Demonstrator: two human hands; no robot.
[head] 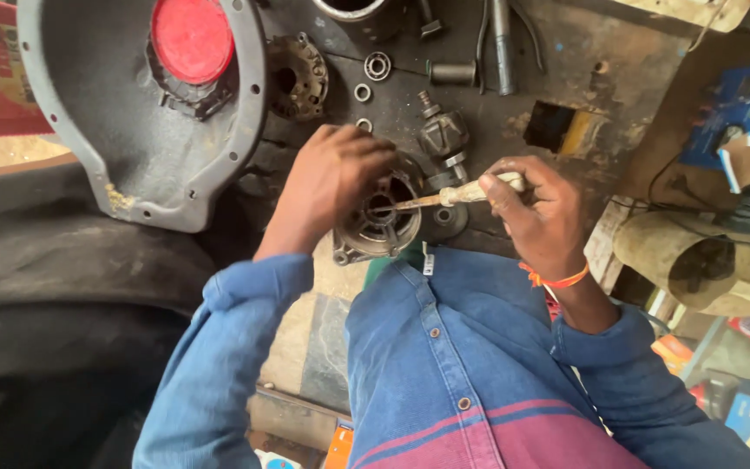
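- Left hand point(333, 178) clamped over the rim of a round metal housing point(381, 227) at the tabletop point(514, 122) front edge, fingers curled on its top, steadying it.
- Right hand point(536, 213) closed on the pale handle of a screwdriver point(444, 198); shaft runs left, tip down inside the housing's centre bore.
- Step in hand, by my read: prying or scraping sth inside the bore w/ the tip while the other hand braces.
- Next move prob. calls for small, controlled wrist pressure + firm hold on the rim; a slip would send the tip toward the left fingers.
- Housing sits just at the edge, partly over it, near the person's blue shirt; little room on the near side.
- Crowded behind: armature point(443, 135) just beyond, bearing point(378, 66) and small rings further back, pliers point(501, 43) at rear, dark end plate point(297, 76) to the left.
- Big grey bell housing point(115, 148) w/ red cap point(192, 39) blocks the left; open room mainly to the right.
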